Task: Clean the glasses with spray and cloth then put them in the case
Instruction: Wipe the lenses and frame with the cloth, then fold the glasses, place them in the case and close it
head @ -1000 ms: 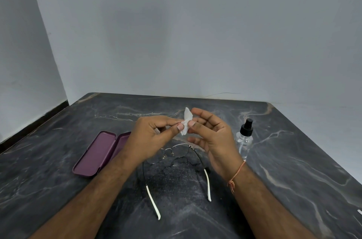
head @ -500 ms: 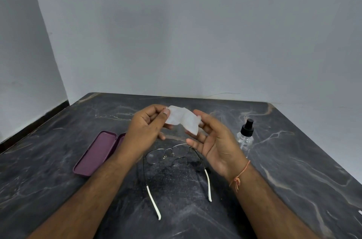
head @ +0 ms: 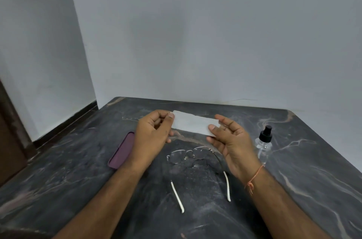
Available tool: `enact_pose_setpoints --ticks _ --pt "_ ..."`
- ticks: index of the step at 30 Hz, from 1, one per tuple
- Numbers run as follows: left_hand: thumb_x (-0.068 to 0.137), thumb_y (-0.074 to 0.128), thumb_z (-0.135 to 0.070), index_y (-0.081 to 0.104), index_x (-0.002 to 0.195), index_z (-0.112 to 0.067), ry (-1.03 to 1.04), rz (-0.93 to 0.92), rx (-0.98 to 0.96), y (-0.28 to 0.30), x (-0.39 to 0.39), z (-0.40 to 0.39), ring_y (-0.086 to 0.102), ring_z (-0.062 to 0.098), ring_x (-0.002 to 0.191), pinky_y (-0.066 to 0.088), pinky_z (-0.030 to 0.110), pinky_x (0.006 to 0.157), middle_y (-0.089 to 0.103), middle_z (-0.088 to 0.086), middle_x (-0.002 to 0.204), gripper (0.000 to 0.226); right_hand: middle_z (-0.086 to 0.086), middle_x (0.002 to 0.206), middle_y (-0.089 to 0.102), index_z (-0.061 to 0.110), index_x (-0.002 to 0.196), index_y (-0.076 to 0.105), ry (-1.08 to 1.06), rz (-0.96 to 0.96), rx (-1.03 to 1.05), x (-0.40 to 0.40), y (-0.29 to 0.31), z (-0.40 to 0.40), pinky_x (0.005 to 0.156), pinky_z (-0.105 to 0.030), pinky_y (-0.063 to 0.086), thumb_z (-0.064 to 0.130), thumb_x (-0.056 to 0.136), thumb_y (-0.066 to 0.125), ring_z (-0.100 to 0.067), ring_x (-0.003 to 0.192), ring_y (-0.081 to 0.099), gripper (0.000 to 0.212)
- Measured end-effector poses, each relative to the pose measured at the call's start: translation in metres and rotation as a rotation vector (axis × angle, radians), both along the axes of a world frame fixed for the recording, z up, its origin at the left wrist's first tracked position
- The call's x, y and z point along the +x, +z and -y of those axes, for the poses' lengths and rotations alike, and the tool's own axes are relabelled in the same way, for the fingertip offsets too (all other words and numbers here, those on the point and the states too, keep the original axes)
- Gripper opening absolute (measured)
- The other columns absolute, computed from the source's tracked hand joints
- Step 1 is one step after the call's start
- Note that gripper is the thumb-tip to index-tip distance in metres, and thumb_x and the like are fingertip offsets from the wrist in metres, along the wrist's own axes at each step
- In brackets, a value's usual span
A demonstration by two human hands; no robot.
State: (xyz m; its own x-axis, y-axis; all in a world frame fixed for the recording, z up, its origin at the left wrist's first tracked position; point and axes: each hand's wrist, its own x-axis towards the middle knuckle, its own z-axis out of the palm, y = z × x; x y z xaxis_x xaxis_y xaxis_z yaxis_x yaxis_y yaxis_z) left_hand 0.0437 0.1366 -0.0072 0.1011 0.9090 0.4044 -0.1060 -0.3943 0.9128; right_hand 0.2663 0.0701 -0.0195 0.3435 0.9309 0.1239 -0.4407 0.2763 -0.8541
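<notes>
Nearest the viewer, the glasses (head: 193, 162) lie on the dark marble table (head: 78, 170), arms unfolded; the two white-tipped arms point back toward the person and the lenses face away, so the frame's width runs left to right and the arms run near to far; nothing touches them.

Above and just beyond the lenses, both hands are raised off the table; the left hand (head: 151, 135) pinches the left end of the white cloth (head: 193, 124) between thumb and curled fingers; the right hand (head: 230, 141) pinches the right end the same way, thumb on the near face; the cloth is stretched flat between them, its long axis left to right, parallel to the frame front.

Judgement: the glasses sit directly below and slightly nearer than the cloth, roughly centred between the hands; the right wrist hangs over the right arm of the frame, so that hand looks marginally the closer for a pick-up; either hand must release its end of the cloth first.

The purple case (head: 122, 150) lies open on the left, partly hidden by the left forearm; the spray bottle (head: 264, 141) stands upright on the right, just beyond the right hand, apart from it.
</notes>
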Motion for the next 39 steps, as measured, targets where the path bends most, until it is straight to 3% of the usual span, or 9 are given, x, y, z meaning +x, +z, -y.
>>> enact_pose_setpoints --ticks 5,11,13,16,21,26,30,39 --pt "0.104 0.075 -0.019 0.082 0.096 -0.02 0.067 -0.123 0.001 0.009 -0.041 0.014 0.065 0.007 0.051 0.054 0.021 0.049 0.076 0.0 0.068 0.011 -0.015 0.107 0.084 0.008 0.122 0.076 0.039 0.145 -0.029 -0.009 0.017 0.0 0.07 -0.028 0.067 0.012 0.07 0.091 -0.025 0.087 0.081 0.054" --pt "0.104 0.074 -0.021 0.082 0.095 -0.017 0.105 -0.281 -0.063 0.022 -0.088 0.031 0.059 0.004 0.043 0.05 0.017 0.045 0.076 -0.003 0.061 0.012 -0.015 0.099 0.083 0.007 0.113 0.079 0.12 0.43 -0.079 -0.032 0.05 -0.016 0.069 -0.027 0.066 0.002 0.086 0.088 -0.022 0.075 0.077 0.029" --pt "0.102 0.076 -0.019 0.083 0.093 -0.016 0.105 -0.33 -0.084 0.02 -0.099 0.035 0.057 0.002 0.041 0.047 0.013 0.045 0.079 -0.004 0.065 0.012 -0.015 0.098 0.083 0.005 0.11 0.079 0.134 0.502 -0.112 -0.043 0.058 -0.025 0.068 -0.027 0.067 -0.001 0.088 0.086 -0.022 0.075 0.077 0.024" --pt "0.1 0.077 -0.016 0.082 0.089 -0.018 0.117 -0.372 -0.162 0.011 -0.112 0.039 0.059 0.007 0.044 0.05 0.018 0.044 0.083 0.0 0.074 0.012 -0.015 0.094 0.082 0.006 0.104 0.081 0.162 0.626 -0.169 -0.057 0.067 -0.038 0.062 -0.025 0.066 -0.003 0.089 0.084 -0.021 0.068 0.074 0.018" --pt "0.097 0.073 -0.031 0.081 0.085 -0.023 0.164 -0.567 -0.297 -0.007 -0.126 0.042 0.059 0.006 0.043 0.051 0.021 0.049 0.082 -0.005 0.071 0.016 -0.016 0.088 0.082 0.004 0.099 0.081 0.233 0.794 -0.241 -0.076 0.069 -0.063 0.057 -0.022 0.062 -0.004 0.09 0.082 -0.018 0.06 0.073 0.013" --pt "0.091 0.074 -0.026 0.08 0.07 -0.024 0.181 -0.532 -0.416 -0.014 -0.134 0.041 0.059 0.011 0.04 0.039 0.016 0.039 0.081 0.0 0.068 0.023 -0.015 0.094 0.083 0.009 0.092 0.083 0.253 0.998 -0.284 -0.102 0.067 -0.093 0.073 -0.035 0.066 -0.001 0.089 0.083 -0.02 0.07 0.072 0.011" --pt "0.09 0.073 -0.024 0.079 0.078 -0.015 0.173 -0.58 -0.514 -0.016 -0.127 0.039 0.062 0.013 0.04 0.034 0.013 0.035 0.081 0.0 0.068 0.016 -0.015 0.099 0.083 0.01 0.089 0.084 0.275 1.174 -0.321 -0.117 0.069 -0.113 0.068 -0.031 0.065 -0.001 0.09 0.081 -0.023 0.078 0.071 0.012" --pt "0.09 0.073 -0.029 0.079 0.079 -0.013 0.164 -0.751 -0.535 -0.013 -0.112 0.034 0.069 0.011 0.044 0.044 0.014 0.042 0.079 -0.003 0.061 0.02 -0.007 0.095 0.079 0.01 0.107 0.085 0.297 1.556 -0.361 -0.139 0.07 -0.135 0.075 -0.032 0.068 0.001 0.091 0.082 -0.017 0.073 0.071 0.019"
